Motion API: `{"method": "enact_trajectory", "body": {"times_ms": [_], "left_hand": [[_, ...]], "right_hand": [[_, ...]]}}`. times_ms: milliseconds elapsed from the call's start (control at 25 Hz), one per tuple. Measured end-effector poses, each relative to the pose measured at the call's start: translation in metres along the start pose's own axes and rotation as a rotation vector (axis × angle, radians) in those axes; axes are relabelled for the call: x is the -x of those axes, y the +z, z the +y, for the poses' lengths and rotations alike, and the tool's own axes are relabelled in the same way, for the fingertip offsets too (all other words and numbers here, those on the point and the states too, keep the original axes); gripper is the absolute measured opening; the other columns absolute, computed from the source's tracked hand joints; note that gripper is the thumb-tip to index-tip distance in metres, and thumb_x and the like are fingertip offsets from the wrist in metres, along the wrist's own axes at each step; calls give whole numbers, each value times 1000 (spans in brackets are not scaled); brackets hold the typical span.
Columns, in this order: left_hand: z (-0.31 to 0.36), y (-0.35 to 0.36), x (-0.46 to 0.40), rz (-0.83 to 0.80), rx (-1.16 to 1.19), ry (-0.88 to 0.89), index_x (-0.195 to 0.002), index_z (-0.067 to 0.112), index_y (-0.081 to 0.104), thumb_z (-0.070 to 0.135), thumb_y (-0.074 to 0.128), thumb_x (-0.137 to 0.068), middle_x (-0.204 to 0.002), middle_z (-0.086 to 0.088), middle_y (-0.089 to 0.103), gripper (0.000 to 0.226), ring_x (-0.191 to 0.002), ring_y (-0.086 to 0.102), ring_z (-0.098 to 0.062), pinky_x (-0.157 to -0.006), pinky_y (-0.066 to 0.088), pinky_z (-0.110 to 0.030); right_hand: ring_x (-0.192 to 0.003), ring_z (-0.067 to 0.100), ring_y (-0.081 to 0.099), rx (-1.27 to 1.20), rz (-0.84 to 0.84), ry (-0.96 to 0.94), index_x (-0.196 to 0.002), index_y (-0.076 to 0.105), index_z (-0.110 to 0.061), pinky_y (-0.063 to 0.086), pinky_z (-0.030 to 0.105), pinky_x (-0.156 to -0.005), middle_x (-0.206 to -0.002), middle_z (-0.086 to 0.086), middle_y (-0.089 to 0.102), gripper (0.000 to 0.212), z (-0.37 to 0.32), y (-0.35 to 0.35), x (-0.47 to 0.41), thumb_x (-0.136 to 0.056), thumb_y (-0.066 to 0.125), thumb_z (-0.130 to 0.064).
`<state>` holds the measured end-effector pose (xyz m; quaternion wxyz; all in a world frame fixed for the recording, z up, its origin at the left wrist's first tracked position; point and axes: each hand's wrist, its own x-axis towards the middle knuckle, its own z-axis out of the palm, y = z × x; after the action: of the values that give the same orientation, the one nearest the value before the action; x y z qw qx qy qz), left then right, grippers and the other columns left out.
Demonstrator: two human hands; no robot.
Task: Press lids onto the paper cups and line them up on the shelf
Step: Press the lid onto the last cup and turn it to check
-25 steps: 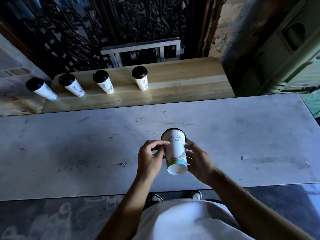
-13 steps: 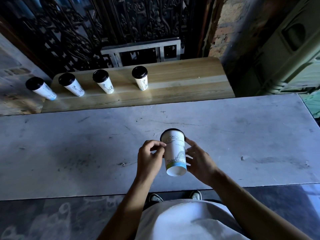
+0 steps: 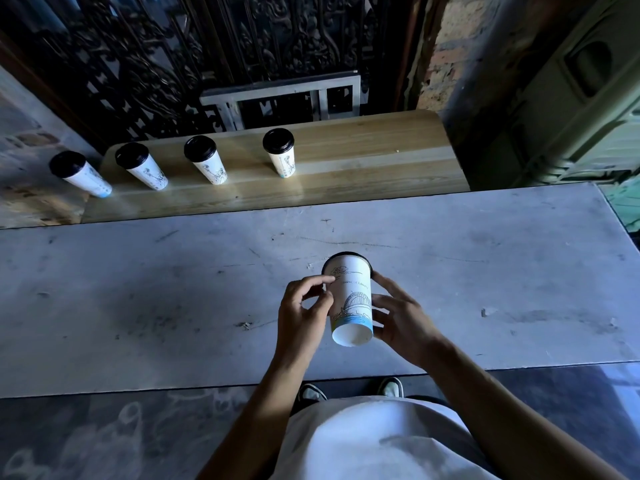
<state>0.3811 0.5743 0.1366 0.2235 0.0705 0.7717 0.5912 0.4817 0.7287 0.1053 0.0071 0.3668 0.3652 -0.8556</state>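
Barely anything has shifted since a second ago: the cup has turned a little between my palms, so the bridge drawing now faces me, and my left fingers have loosened off its wall.

Across the whole width runs the grey table (image 3: pixel 138 306), scuffed and scratched, and I stand at its near edge. Beyond its far edge sits the wooden shelf (image 3: pixel 363 168), pale and long. On it stand three lidded cups (image 3: pixel 207 161) in a row, black lids on, with a fourth lidded cup (image 3: pixel 81 173) just off the shelf's left end; I cannot tell what that one stands on.

Over the table, close to me, I hold the paper cup (image 3: pixel 349 299) with its black lid (image 3: pixel 346 253) pointing away and its white base towards me. My right hand (image 3: pixel 401 320) cups its right side, fingers curved round the wall. My left hand (image 3: pixel 301 317) is at its left side, fingers curled, index fingertip touching the wall near the lid, thumb against it lower down.

Below, my white shirt (image 3: pixel 374 441) and two shoes (image 3: pixel 313 393) show.
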Motion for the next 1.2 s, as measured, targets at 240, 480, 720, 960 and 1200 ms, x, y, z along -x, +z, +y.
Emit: {"method": "enact_trajectory", "body": {"times_ms": [240, 480, 720, 960, 1200], "left_hand": [[6, -2, 3, 3, -126, 123, -89, 31, 78, -12, 58, -78, -107, 6, 67, 48, -103, 62, 2, -79, 51, -13], [1, -4, 2, -5, -172, 151, -86, 36, 74, -19, 55, -74, -106, 6, 68, 59, -99, 65, 1, -75, 46, -5], [-3, -4, 0, 7, -131, 120, -86, 30, 77, -12, 59, -77, -101, 8, 71, 46, -92, 69, -5, -82, 56, -26], [-2, -2, 0, -12, 25, -23, -79, 24, 74, 22, 65, -78, -97, 3, 73, 9, -98, 70, -23, -80, 64, -52], [-4, -2, 0, -34, -12, -16, -87, 25, 71, 23, 67, -78, -94, 4, 74, 10, -90, 69, -14, -85, 61, -55]], "right_hand": [[-109, 37, 60, -19, -39, 22, -137, 62, -7, 51, 43, -89, -137, 30, 60, 41, 0, 0, 1, -96, 56, -9], [-99, 32, 62, -28, -41, 26, -121, 69, 4, 56, 38, -83, -116, 23, 66, 32, 0, 1, 0, -96, 53, -8], [-71, 28, 67, -73, -18, 43, -131, 61, -9, 58, 32, -61, -104, 27, 69, 43, 0, 1, 1, -96, 40, 4], [-75, 30, 60, -62, -28, 34, -137, 55, -12, 55, 30, -59, -113, 30, 66, 49, 0, -1, -1, -93, 49, 8], [-72, 26, 53, -83, 13, 46, -139, 57, -10, 49, 27, -55, -111, 26, 60, 49, 3, -4, -2, -93, 52, 6]]}}
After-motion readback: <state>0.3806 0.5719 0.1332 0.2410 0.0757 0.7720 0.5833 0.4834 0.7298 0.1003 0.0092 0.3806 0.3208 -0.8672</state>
